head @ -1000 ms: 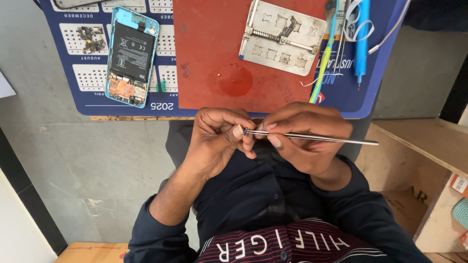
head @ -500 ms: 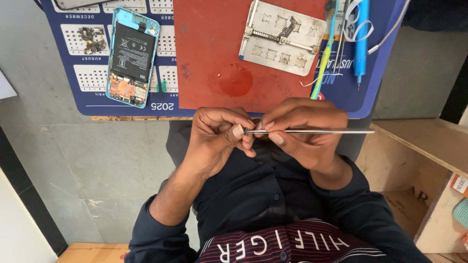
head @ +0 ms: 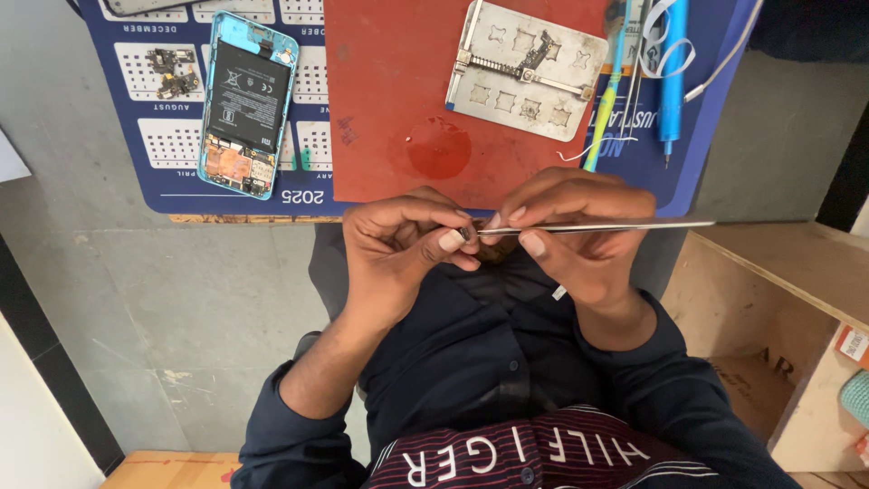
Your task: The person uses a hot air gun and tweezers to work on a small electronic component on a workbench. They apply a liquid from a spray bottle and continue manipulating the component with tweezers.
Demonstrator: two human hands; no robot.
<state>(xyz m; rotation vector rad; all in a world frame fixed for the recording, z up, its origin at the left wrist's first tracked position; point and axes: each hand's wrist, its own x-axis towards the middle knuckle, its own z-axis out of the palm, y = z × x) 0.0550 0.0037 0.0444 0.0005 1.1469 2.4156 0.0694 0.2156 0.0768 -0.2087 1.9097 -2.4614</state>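
The left hand (head: 398,249) pinches a tiny dark part (head: 465,234) between thumb and fingers, closed tight on it and held in front of the chest, just near of the desk (head: 507,195) edge, likely so it sits steady and close to the eye. The right hand (head: 579,240) grips metal tweezers (head: 588,228), its fingers closed round the shaft near the tip end for fine control. The tweezers lie with their long axis running left to right, almost level; the tip points left and meets the small part at the left thumb, while the back end juts out right past the hand.

Far of the hands, on the desk, a red mat (head: 398,91) lies over a blue calendar mat (head: 163,181). An opened phone (head: 246,104) with its back off rests on the left, a metal holding plate (head: 525,72) sits on the red mat, and a blue pen-like tool (head: 672,81) lies to the right, all well apart from the hands. A wooden box (head: 778,299) stands at the right.
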